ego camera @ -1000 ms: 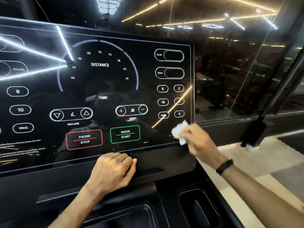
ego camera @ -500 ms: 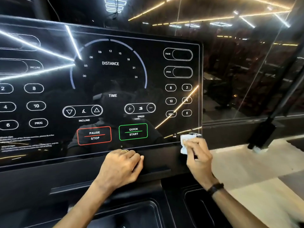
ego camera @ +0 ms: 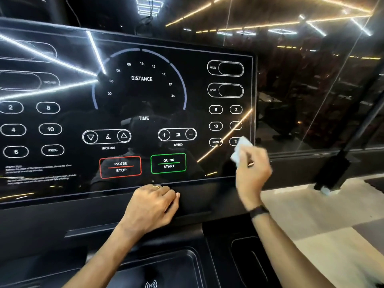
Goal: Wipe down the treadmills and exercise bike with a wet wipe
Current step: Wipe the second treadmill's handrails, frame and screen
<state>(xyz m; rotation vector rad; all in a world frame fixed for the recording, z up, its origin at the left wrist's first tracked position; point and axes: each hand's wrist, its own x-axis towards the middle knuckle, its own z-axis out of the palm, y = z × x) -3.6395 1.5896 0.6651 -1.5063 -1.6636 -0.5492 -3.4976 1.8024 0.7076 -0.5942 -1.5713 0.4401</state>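
The treadmill console (ego camera: pixel 128 113) fills the left and centre, its glossy black panel carrying white button outlines, a red PAUSE STOP button (ego camera: pixel 120 166) and a green QUICK START button (ego camera: pixel 168 163). The left hand (ego camera: pixel 152 206) rests on the ledge under the panel's bottom edge, fingers loosely curled and holding nothing. The right hand (ego camera: pixel 252 173), motion-blurred, pinches the white wet wipe (ego camera: pixel 241 149) against the panel's lower right corner.

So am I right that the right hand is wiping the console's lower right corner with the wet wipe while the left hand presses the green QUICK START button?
Not quite: the head view shows the left hand resting on the ledge below the console, not on QUICK START. The right hand does hold the wet wipe there.
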